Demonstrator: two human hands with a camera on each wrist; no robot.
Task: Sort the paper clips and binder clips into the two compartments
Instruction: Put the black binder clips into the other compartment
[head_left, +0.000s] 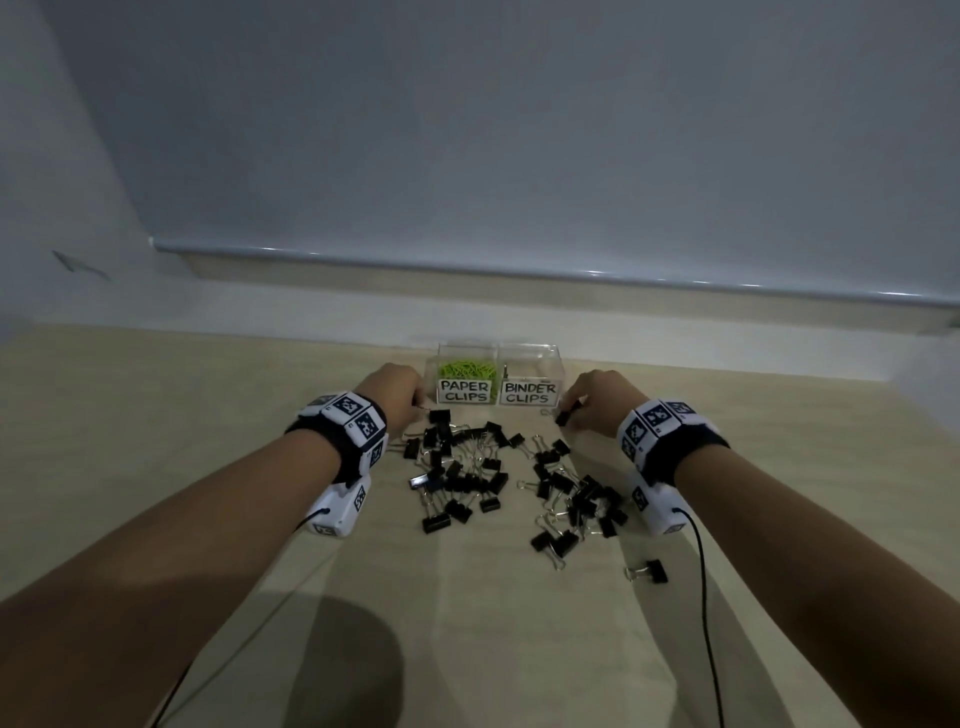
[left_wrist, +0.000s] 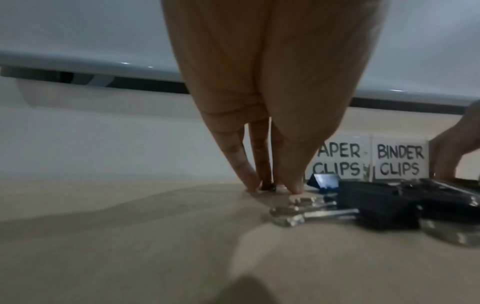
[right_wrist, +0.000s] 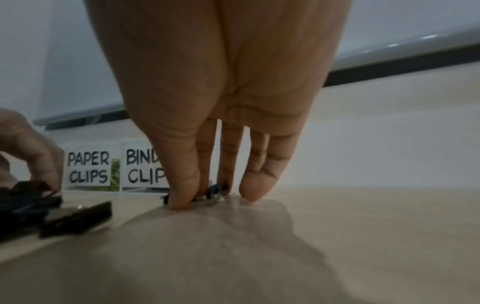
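Nearest me on the pale wooden table (head_left: 156, 467), black metal binder clips (head_left: 457, 483) lie tangled, wire handles interlocked; lifting one could drag neighbours. Further on, the right hand (head_left: 597, 402) pinches a black clip (right_wrist: 217, 188), and the left hand (head_left: 400, 400) nips something small and dark (left_wrist: 267, 186), too small to identify. Beyond, the clear two-compartment box (head_left: 540, 353) holds green paper clips (head_left: 467, 370); a stray drop could land there.

Two hands are seen, a left hand (head_left: 397, 395) and a right hand (head_left: 602, 400). One clear box (head_left: 493, 353) with two compartments is counted at the tabletop's far edge. Several dozen black binder clips (head_left: 457, 467) are scattered in two heaps; an exact count cannot be made. The green paper clips (head_left: 466, 370) cannot be counted.
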